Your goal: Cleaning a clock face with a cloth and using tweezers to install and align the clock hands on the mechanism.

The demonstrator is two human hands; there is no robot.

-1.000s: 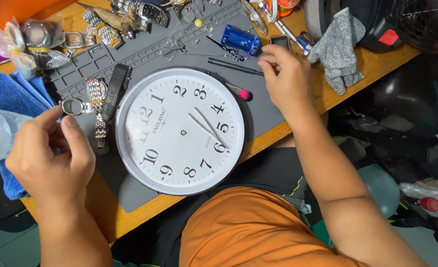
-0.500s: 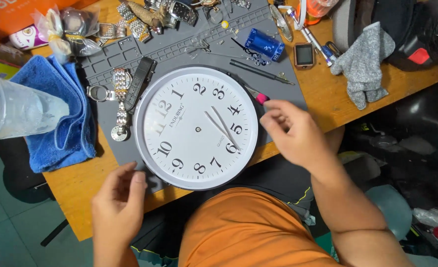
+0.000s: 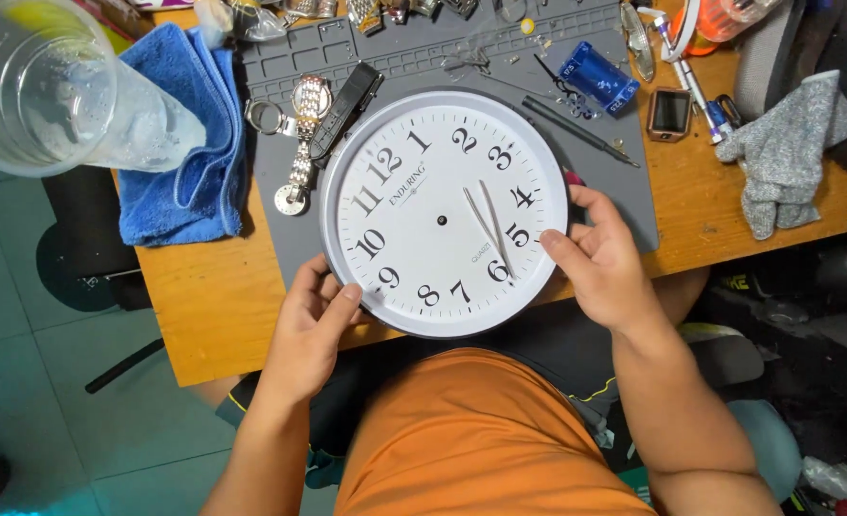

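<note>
Two bare hands grip a round white wall clock (image 3: 443,212) by its rim: the left hand (image 3: 311,330) pinches the lower-left edge with thumb on the face and fingers curled beneath, and the right hand (image 3: 603,256) clasps the lower-right edge the same way. The clock lies face up on a grey work mat (image 3: 624,205) at the front of a wooden bench (image 3: 223,306), its lower edge jutting past the bench over the person's lap. That overhang looks like the main risk; a slack grip could let the clock tip off the edge. Sliding it back might sweep the metal watch bracelet (image 3: 301,143) and black strap (image 3: 345,100) touching its upper-left rim, or the thin dark tool (image 3: 576,129) just beside its upper right. A clear plastic cup (image 3: 55,91) close to the camera could spill onto the blue towel (image 3: 189,134). One small blue cylindrical container (image 3: 594,76) with pale print lies at the mat's top right; a grey glove (image 3: 787,153) lies well apart.
</note>
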